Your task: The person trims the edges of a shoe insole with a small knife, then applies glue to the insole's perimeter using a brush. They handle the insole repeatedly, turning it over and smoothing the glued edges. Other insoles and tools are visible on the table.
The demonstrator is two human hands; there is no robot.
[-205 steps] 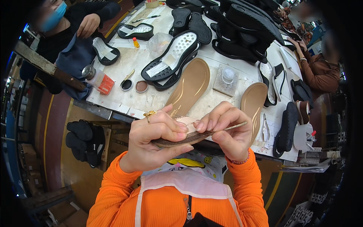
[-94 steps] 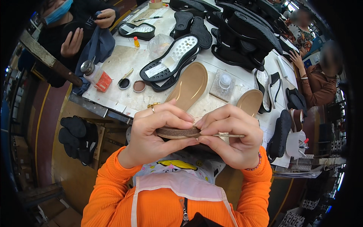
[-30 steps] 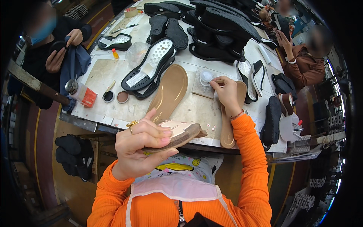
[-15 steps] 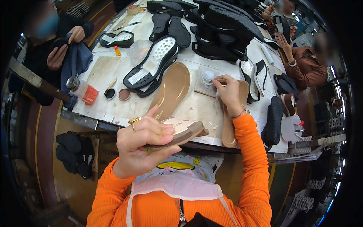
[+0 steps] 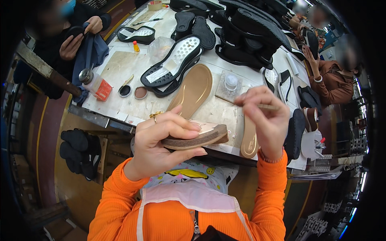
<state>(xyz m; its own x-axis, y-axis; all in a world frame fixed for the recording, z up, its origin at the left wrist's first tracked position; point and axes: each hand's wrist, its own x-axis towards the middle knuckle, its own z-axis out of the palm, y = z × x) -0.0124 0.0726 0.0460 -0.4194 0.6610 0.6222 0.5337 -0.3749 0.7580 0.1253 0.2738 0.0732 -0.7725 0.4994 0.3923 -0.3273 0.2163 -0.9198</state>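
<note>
My left hand (image 5: pixel 159 142) grips a brown wedge sandal sole (image 5: pixel 197 137) edge-on in front of my chest, thumb below and fingers over its top. My right hand (image 5: pixel 263 120) is raised just right of the sole, pinching a thin brush stick (image 5: pixel 267 107) that points to the right. A small clear glue jar (image 5: pixel 230 82) stands on a square tile on the worktable (image 5: pixel 120 68) beyond my hands. A tan insole (image 5: pixel 193 90) lies flat behind the sole, and another tan insole (image 5: pixel 249 138) lies under my right hand.
Black outsoles (image 5: pixel 173 66) and a heap of black sandals (image 5: pixel 249 32) cover the far table. A bottle with an orange label (image 5: pixel 94 83) and small round tins (image 5: pixel 132 91) sit left. A person (image 5: pixel 80 36) holding blue cloth is at far left; another person (image 5: pixel 329 76) sits right.
My right hand has left the glue jar on the table and come back up beside the sole with the brush stick. My left hand has kept hold of the sole.
</note>
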